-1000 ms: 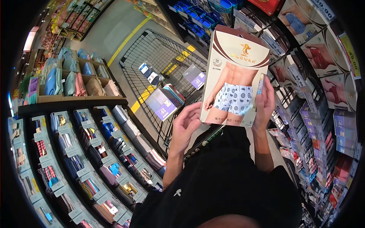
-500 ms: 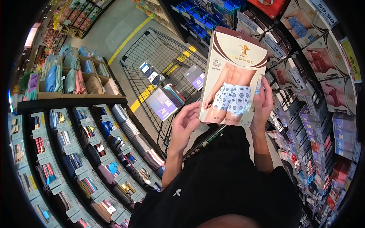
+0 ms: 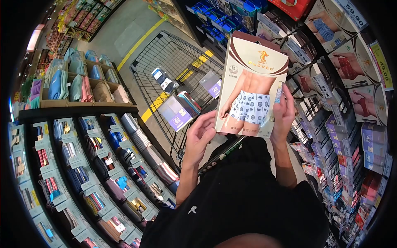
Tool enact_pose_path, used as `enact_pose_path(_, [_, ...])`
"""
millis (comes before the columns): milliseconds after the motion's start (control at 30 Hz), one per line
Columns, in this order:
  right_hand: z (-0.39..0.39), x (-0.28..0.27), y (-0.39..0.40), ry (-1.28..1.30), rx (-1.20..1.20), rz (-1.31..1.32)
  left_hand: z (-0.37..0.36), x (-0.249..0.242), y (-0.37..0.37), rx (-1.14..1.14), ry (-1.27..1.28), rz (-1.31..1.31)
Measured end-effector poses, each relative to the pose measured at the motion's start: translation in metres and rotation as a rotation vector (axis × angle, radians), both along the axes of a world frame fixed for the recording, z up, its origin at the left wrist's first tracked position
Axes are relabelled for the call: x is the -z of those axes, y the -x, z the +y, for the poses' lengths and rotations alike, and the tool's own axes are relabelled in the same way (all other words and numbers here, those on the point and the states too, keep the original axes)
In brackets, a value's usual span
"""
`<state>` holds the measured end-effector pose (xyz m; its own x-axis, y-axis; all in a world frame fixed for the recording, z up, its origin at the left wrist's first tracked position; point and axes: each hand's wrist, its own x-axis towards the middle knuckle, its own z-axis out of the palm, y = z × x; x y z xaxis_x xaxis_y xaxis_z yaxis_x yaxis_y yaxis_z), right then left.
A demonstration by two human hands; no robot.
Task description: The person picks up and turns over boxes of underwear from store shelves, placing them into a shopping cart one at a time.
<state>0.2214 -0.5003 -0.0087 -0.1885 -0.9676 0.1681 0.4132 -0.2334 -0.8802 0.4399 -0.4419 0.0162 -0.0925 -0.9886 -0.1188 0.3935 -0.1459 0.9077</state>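
Observation:
A cream box of boxer shorts [image 3: 252,95] is held up in front of me, its printed front facing me and its top tilted a little to the right. My right hand [image 3: 283,111] grips its right edge, thumb on the front. At the lower left corner, my left hand [image 3: 201,132] supports the box with curled fingers, partly behind it. Beyond the box stands a black wire shopping cart [image 3: 144,62]. Inside it lie a pack of dark socks [image 3: 163,80], a purple-labelled pack [image 3: 177,113] and another purple-labelled pack [image 3: 211,84].
Shelves of boxed garments [image 3: 78,177] run along my left, with bins of folded clothes [image 3: 78,87] above them. To my right hang racks of similar underwear boxes [image 3: 351,70] with price tags. Blue packs [image 3: 219,20] hang behind the cart. A yellow floor line [image 3: 136,45] passes under it.
The box has shifted slightly left and down with both hands still on it, and its tilt has altered a little. The cart and its contents stay where they were.

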Motion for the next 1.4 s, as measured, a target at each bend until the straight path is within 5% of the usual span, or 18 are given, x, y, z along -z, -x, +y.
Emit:
enact_pose_path(867, [-0.002,0.012,-0.015,-0.014,-0.097,0.184,0.004,0.027,-0.017,-0.025,-0.103,0.085])
enact_pose_path(1400, [-0.067,0.008,-0.046,-0.176,-0.523,0.397,0.01,0.056,-0.043,-0.182,-0.199,0.065])
